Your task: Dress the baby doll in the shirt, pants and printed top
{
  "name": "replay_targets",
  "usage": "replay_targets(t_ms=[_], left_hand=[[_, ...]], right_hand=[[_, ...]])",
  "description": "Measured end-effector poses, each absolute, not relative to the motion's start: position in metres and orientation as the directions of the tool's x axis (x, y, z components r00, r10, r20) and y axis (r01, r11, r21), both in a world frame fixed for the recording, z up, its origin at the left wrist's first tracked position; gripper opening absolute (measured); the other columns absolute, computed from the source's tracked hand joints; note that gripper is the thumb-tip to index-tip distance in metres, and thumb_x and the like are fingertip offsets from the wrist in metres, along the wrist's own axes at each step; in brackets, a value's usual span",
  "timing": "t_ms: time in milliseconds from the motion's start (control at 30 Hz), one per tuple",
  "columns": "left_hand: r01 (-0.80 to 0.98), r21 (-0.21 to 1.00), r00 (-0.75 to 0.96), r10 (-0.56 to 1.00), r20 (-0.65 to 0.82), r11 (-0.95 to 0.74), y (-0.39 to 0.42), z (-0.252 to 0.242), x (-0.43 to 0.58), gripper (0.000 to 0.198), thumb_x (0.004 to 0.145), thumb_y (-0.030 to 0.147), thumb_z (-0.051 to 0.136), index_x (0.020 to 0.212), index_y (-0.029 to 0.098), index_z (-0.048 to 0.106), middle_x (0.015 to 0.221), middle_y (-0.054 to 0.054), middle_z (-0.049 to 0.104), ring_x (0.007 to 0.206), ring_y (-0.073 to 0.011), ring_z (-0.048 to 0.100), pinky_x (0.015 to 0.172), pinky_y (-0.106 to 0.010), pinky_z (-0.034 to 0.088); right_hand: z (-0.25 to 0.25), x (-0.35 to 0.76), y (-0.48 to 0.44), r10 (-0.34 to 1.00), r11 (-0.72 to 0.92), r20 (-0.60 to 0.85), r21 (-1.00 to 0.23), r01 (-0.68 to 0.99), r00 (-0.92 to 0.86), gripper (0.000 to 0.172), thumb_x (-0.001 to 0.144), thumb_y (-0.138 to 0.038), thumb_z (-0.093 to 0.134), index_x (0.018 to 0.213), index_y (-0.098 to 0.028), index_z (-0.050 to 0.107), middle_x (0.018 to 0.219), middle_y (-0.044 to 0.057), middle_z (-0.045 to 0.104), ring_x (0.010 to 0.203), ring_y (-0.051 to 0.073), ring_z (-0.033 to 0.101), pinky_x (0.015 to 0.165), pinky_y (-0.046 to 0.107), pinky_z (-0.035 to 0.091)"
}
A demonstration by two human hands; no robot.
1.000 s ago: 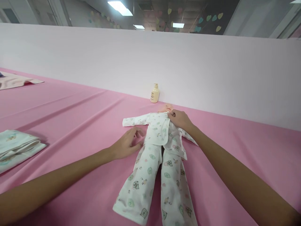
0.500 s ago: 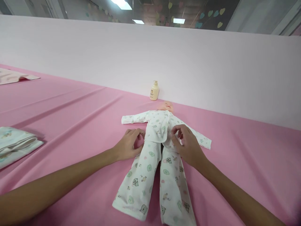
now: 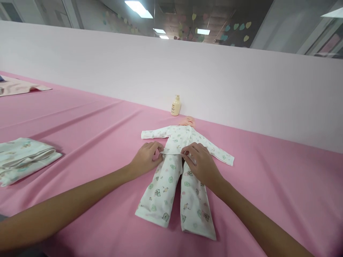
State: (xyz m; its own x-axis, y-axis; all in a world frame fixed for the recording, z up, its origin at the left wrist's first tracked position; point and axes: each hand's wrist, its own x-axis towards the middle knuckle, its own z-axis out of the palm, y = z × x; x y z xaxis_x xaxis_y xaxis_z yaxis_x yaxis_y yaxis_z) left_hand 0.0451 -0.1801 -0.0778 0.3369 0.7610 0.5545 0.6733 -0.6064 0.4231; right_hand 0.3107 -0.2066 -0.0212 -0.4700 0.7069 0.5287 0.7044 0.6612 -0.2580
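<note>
A baby doll (image 3: 189, 121) lies on its back, dressed in a white printed top (image 3: 178, 137) with both sleeves spread wide. Matching white trousers (image 3: 167, 191) with green and grey animal prints cover its legs, which point toward me. At the top's lower left edge, my left hand (image 3: 146, 157) pinches the hem between thumb and fingers. My right hand (image 3: 202, 162) pinches the same hem near the middle, and the edge runs straight between the two hands. The right hand hides part of the top's front and the waist.
A cream pump bottle (image 3: 175, 106) stands behind the doll's head, near the white wall (image 3: 171, 67). Folded printed cloth (image 3: 29, 157) lies at the left, and a pale pink cloth (image 3: 21, 86) farther back. Pink sheeting (image 3: 102, 132) with creases covers the surface.
My right hand has moved left and closed on the hem, and my left hand now pinches its other end. The hem is drawn straight. The camera view has shifted slightly.
</note>
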Motion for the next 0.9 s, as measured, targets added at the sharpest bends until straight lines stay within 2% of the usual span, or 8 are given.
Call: replay_targets(t_ms=[167,300,433,533,667,767,900], left_hand=[[0.679,0.311,0.424,0.701,0.573,-0.665,-0.185,-0.081,0.034,0.013,0.091,0.019,0.057,0.102,0.024,0.054,0.093,-0.002,0.071,0.084,-0.0221,0.065,0.083,-0.038,0.051],[0.639,0.33,0.513,0.705,0.49,-0.695,-0.188,-0.082,0.035,0.015,0.089,0.016,0.055,0.103,0.024,0.054,0.095,-0.002,0.071,0.08,-0.0213,0.064,0.075,-0.035,0.049],[0.598,0.359,0.541,0.692,0.479,-0.716,-0.193,-0.076,0.037,0.014,0.091,0.019,0.055,0.105,0.023,0.057,0.096,-0.003,0.07,0.084,-0.0222,0.063,0.078,-0.037,0.049],[0.596,0.417,0.442,0.714,0.542,-0.686,-0.195,-0.064,0.047,0.006,0.096,0.025,0.053,0.099,0.023,0.057,0.1,-0.006,0.07,0.092,-0.0241,0.063,0.083,-0.039,0.05],[0.58,0.497,0.338,0.746,0.574,-0.645,-0.188,-0.033,0.078,0.014,0.099,0.032,0.051,0.102,0.022,0.059,0.108,-0.009,0.07,0.1,-0.0258,0.063,0.084,-0.039,0.051],[0.583,0.464,0.412,0.735,0.539,-0.667,-0.177,-0.011,0.107,0.016,0.098,0.034,0.054,0.103,0.021,0.061,0.109,-0.009,0.073,0.104,-0.0273,0.064,0.091,-0.041,0.05],[0.619,0.525,0.417,0.811,0.41,-0.584,-0.161,-0.004,0.132,0.015,0.098,0.035,0.056,0.106,0.022,0.06,0.1,-0.006,0.077,0.098,-0.0274,0.07,0.088,-0.04,0.05]], right_hand=[[-0.026,0.317,-0.219,0.685,0.678,0.529,-0.212,0.703,-0.501,0.011,0.11,-0.024,0.055,0.107,-0.026,0.066,0.104,0.005,0.069,0.095,0.024,0.063,0.091,0.044,0.049],[-0.035,0.325,-0.226,0.744,0.629,0.508,-0.311,0.713,-0.434,0.004,0.106,-0.026,0.06,0.108,-0.026,0.064,0.106,0.005,0.068,0.1,0.025,0.063,0.093,0.044,0.05],[-0.039,0.331,-0.224,0.834,0.493,0.476,-0.418,0.764,-0.278,0.021,0.096,-0.033,0.071,0.11,-0.024,0.059,0.106,0.006,0.066,0.1,0.026,0.062,0.088,0.041,0.05],[-0.034,0.325,-0.218,0.877,0.42,0.398,-0.367,0.83,-0.268,0.025,0.088,-0.037,0.075,0.099,-0.024,0.057,0.101,0.005,0.066,0.095,0.025,0.061,0.085,0.039,0.048],[-0.023,0.304,-0.214,0.903,0.354,0.329,-0.213,0.911,-0.275,0.032,0.08,-0.038,0.078,0.088,-0.024,0.05,0.099,0.007,0.066,0.094,0.027,0.06,0.086,0.039,0.045],[-0.017,0.293,-0.216,0.904,0.334,0.348,-0.211,0.918,-0.249,0.027,0.083,-0.029,0.072,0.083,-0.024,0.045,0.094,0.008,0.066,0.093,0.027,0.06,0.085,0.039,0.043],[-0.014,0.305,-0.221,0.913,0.293,0.377,-0.331,0.897,-0.158,0.021,0.098,-0.03,0.053,0.082,-0.026,0.04,0.081,0.003,0.061,0.076,0.022,0.057,0.069,0.035,0.04]])
